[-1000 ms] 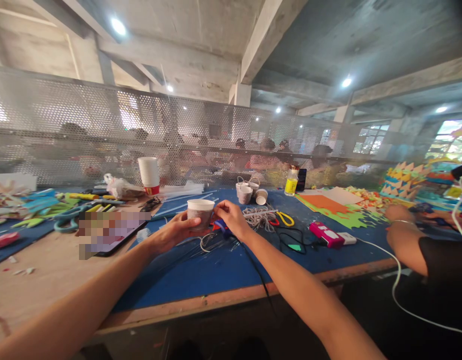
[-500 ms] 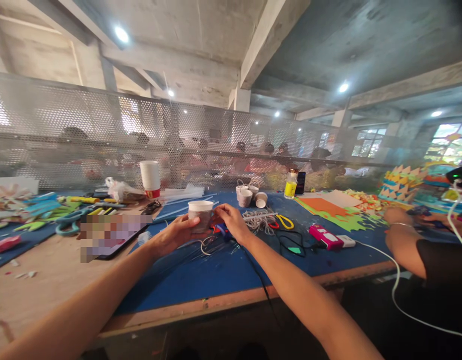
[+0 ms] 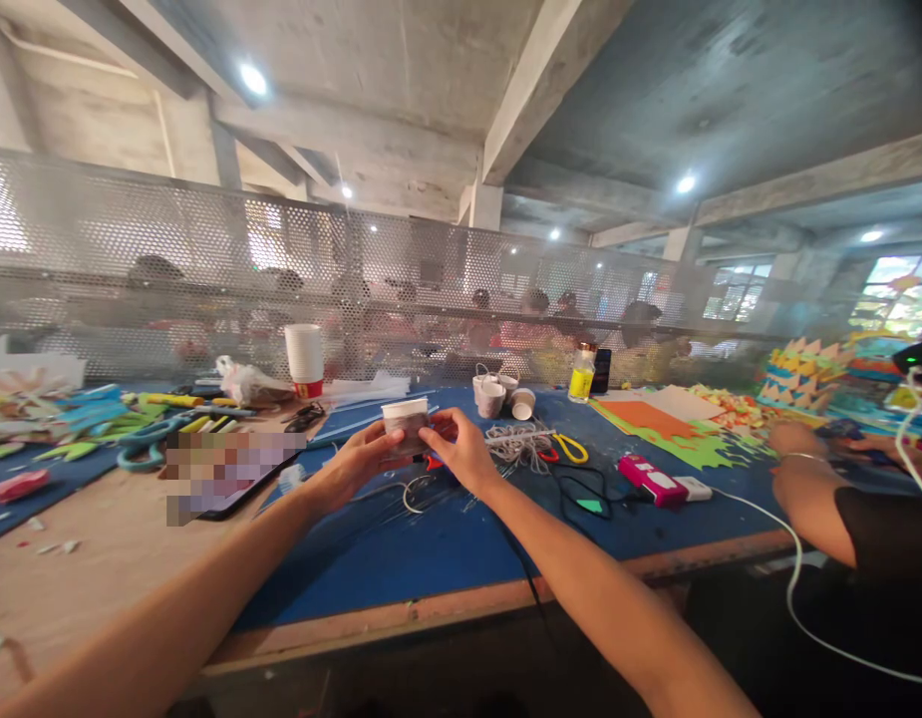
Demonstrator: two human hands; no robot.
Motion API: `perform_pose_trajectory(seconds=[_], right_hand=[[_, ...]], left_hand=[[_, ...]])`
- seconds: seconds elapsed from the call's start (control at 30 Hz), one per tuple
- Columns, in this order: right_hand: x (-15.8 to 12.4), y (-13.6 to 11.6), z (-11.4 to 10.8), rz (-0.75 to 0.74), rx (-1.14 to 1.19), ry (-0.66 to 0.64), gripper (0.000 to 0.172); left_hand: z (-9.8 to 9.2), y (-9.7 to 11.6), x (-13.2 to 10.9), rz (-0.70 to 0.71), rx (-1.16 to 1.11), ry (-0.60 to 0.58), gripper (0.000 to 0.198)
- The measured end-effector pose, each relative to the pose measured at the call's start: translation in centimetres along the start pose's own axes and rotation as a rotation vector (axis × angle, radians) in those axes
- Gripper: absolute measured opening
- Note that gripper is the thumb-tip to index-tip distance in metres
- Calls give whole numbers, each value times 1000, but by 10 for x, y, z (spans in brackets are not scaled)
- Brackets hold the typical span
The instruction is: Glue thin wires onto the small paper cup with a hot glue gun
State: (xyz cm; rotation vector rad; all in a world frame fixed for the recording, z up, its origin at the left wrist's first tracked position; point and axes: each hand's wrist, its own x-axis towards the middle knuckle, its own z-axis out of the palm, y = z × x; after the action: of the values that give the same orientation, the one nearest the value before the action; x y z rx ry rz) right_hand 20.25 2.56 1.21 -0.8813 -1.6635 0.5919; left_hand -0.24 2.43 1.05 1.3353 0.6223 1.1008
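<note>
A paper cup [image 3: 406, 423] with a white rim and a greyish wrapped side is held upright above the blue mat. My left hand [image 3: 363, 454] grips it from the left, thumb on the near side. On the right, my right hand [image 3: 461, 449] presses its thumb and fingers against the cup's other side. A pale cord [image 3: 414, 496] curls on the mat below the cup. Just right of my right hand lies a tangled bundle of grey string [image 3: 516, 446], with yellow-handled scissors [image 3: 571, 449] beside it. Farther back are several similar cups [image 3: 490, 397], one tipped over.
A stack of white cups [image 3: 304, 354] stands at the back left, near blue scissors [image 3: 143, 446] and a phone [image 3: 240, 489]. To the right are a pink box-like device [image 3: 650, 481], a yellow-labelled bottle [image 3: 581, 374] and coloured paper sheets [image 3: 655, 414]. A co-worker's arm [image 3: 808, 489] rests at the right.
My right hand has moved left onto the cup and now touches its side, where before it was slightly apart. The view has shifted a little.
</note>
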Motion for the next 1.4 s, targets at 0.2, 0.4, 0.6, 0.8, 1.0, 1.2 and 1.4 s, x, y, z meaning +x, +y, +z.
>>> perform_pose_trajectory(seconds=[0.2, 0.4, 0.6, 0.8, 1.0, 1.2, 1.4], right_hand=[[-2, -1, 3, -62, -50, -3, 25], [-3, 3, 8, -98, -102, -38, 14], [-6, -1, 10, -194, -118, -117, 11], [-8, -1, 10, -290, -181, -140, 16], [-9, -5, 10, -272, -157, -191, 21], [1, 2, -3, -136, -274, -87, 17], [10, 19, -32, 193, -870, -207, 27]], left_hand=[[7, -1, -2, 3, 48, -20, 52], [12, 2, -4, -10, 51, 60, 51], [10, 2, -5, -51, -3, 51, 39], [12, 0, -5, -57, -71, -2, 35], [10, -1, -3, -44, -60, 9, 35], [3, -3, 1, -81, -161, 115, 27], [5, 1, 1, -85, -206, 175, 15]])
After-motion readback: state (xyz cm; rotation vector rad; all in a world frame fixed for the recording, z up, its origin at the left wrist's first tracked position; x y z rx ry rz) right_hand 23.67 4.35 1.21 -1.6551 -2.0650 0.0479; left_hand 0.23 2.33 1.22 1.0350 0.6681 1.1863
